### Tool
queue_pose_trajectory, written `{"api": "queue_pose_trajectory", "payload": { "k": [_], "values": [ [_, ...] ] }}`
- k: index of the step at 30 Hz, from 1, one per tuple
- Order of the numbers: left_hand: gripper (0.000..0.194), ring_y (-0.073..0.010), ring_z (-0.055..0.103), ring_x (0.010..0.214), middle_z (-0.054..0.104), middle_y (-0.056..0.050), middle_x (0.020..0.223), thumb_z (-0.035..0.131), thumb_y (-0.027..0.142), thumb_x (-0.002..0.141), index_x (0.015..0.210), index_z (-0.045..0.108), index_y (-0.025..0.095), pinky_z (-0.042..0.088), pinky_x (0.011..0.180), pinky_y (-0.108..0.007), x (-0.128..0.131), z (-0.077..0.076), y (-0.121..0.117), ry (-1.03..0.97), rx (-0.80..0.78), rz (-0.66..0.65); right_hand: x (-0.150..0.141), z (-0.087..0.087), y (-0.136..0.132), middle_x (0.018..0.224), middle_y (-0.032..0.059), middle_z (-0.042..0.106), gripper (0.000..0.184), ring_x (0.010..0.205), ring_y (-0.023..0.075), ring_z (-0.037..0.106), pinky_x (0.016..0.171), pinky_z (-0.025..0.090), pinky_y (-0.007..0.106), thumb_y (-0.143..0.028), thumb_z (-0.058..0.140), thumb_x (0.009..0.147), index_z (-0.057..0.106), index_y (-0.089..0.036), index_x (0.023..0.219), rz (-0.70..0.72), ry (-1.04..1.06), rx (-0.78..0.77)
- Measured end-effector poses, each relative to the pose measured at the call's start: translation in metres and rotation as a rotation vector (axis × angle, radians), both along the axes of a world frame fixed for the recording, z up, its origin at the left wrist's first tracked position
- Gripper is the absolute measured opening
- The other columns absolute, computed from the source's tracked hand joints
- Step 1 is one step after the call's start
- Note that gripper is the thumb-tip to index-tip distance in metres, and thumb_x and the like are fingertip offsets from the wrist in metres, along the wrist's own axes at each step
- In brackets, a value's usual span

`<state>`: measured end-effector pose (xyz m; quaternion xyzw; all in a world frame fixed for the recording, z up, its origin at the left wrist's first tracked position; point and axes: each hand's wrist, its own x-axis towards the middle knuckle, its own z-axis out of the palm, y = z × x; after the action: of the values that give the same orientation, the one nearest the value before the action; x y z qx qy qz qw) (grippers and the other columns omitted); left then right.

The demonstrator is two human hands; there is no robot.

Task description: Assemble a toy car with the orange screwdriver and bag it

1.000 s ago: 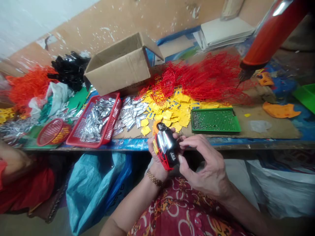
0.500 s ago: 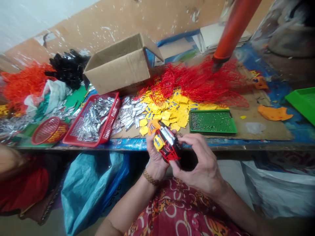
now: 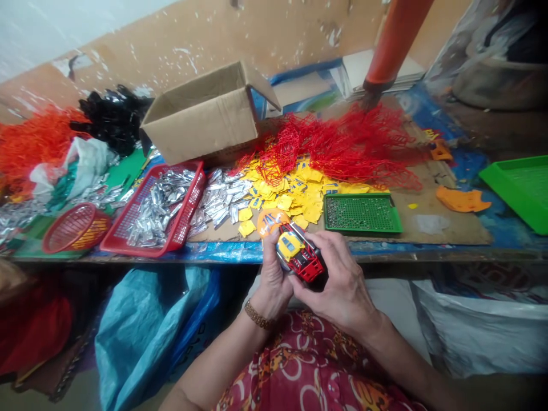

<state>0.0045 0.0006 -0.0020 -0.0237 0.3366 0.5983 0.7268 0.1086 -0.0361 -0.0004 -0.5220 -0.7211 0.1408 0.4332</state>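
Just off the table's front edge, both of my hands are closed around a toy car [image 3: 291, 245]. It has an orange front, a yellow panel on top, a red frame at the rear and black parts along its side. My left hand [image 3: 274, 277] grips it from the left, thumb on its side. From the right, my right hand [image 3: 340, 279] wraps its fingers and thumb around the rear. The underside of the car is hidden. Behind it lie a heap of yellow pieces [image 3: 306, 200] and a green tray [image 3: 363, 213] of small metal parts.
A red basket [image 3: 194, 208] holds silvery pieces, with a round red basket [image 3: 81, 225] beside it. A cardboard box [image 3: 205, 125] stands behind. Red lattice parts [image 3: 342, 142] are heaped under a hanging orange tool [image 3: 387, 51]. A green tray [image 3: 520, 188] is at right.
The toy car has turned so its yellow top and red rear face me more. My right hand has closed in on it, its fingers now against the side. The view has shifted slightly.
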Motion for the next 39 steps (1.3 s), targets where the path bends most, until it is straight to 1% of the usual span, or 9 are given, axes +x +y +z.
{"api": "queue_pose_trajectory", "payload": {
  "k": [5,11,15,20,25,29,33,36,39],
  "values": [
    [0.013,-0.0132,0.066,0.064,0.072,-0.002,0.075,0.069,0.026,0.079,0.084,0.067,0.014,0.055,0.073,-0.025,0.004,0.006,0.001,0.033,-0.032,0.047,0.003,0.001,0.002,0.113,0.0146,0.058,0.054,0.108,0.0274,0.057,0.094,0.054,0.045,-0.026,0.068,0.072,0.053,-0.013,0.122,-0.017,0.005,-0.015],
    [0.020,-0.0130,0.066,0.071,0.072,-0.002,0.083,0.072,0.028,0.079,0.091,0.066,0.013,0.053,0.089,-0.030,0.007,0.005,-0.002,0.093,0.013,0.004,0.004,0.006,0.005,0.112,0.0137,0.059,0.050,0.107,0.0272,0.057,0.092,0.054,0.045,-0.028,0.068,0.073,0.055,-0.015,0.119,-0.040,-0.011,-0.049],
    [0.028,-0.0150,0.067,0.083,0.071,-0.002,0.090,0.076,0.031,0.076,0.096,0.066,0.015,0.050,0.093,-0.029,0.008,0.007,-0.007,0.256,0.118,-0.035,0.006,0.006,0.009,0.115,0.0139,0.058,0.058,0.108,0.0275,0.057,0.093,0.054,0.045,-0.029,0.069,0.070,0.052,-0.015,0.123,-0.060,-0.021,-0.049],
    [0.026,-0.0243,0.063,0.108,0.071,-0.004,0.099,0.071,0.037,0.078,0.094,0.066,0.018,0.047,0.099,-0.036,0.003,0.006,-0.013,0.313,0.332,-0.087,0.012,0.003,0.013,0.114,0.0133,0.059,0.058,0.108,0.0256,0.059,0.095,0.054,0.042,-0.031,0.067,0.071,0.050,-0.014,0.124,-0.084,-0.007,-0.043],
    [0.033,-0.0267,0.056,0.121,0.071,-0.008,0.110,0.061,0.042,0.085,0.103,0.067,0.015,0.042,0.106,-0.038,0.001,-0.006,-0.012,0.330,0.310,-0.124,0.014,0.000,0.013,0.109,0.0115,0.062,0.055,0.099,0.0231,0.063,0.088,0.056,0.039,-0.030,0.067,0.070,0.053,-0.013,0.120,-0.114,0.053,-0.050],
    [0.031,-0.0260,0.062,0.113,0.074,-0.007,0.097,0.060,0.040,0.087,0.104,0.069,0.016,0.045,0.103,-0.038,0.004,-0.001,-0.009,0.246,0.224,-0.083,0.011,0.003,0.012,0.108,0.0118,0.062,0.054,0.099,0.0234,0.062,0.088,0.056,0.040,-0.033,0.070,0.069,0.054,-0.013,0.118,-0.113,0.052,-0.005],
    [0.042,-0.0258,0.070,0.091,0.075,-0.009,0.088,0.047,0.046,0.093,0.103,0.070,0.013,0.052,0.092,-0.040,0.006,0.009,-0.003,0.086,0.100,-0.059,0.005,0.009,0.012,0.111,0.0136,0.060,0.059,0.105,0.0268,0.059,0.093,0.054,0.044,-0.039,0.072,0.069,0.053,-0.013,0.118,-0.085,0.000,0.092],
    [0.044,-0.0227,0.069,0.076,0.074,-0.008,0.082,0.043,0.044,0.094,0.108,0.069,0.012,0.055,0.086,-0.040,0.003,0.008,0.002,0.047,0.006,-0.031,0.002,0.011,0.012,0.111,0.0144,0.060,0.060,0.105,0.0284,0.057,0.092,0.053,0.046,-0.041,0.071,0.069,0.053,-0.013,0.118,-0.065,-0.024,0.092],
    [0.042,-0.0223,0.069,0.074,0.073,-0.007,0.078,0.045,0.043,0.094,0.111,0.067,0.011,0.055,0.087,-0.039,0.001,0.003,0.006,0.023,-0.073,-0.047,0.000,0.011,0.011,0.113,0.0146,0.059,0.061,0.105,0.0288,0.056,0.093,0.052,0.047,-0.040,0.070,0.069,0.053,-0.012,0.120,-0.051,-0.034,0.072]
  ]
}}
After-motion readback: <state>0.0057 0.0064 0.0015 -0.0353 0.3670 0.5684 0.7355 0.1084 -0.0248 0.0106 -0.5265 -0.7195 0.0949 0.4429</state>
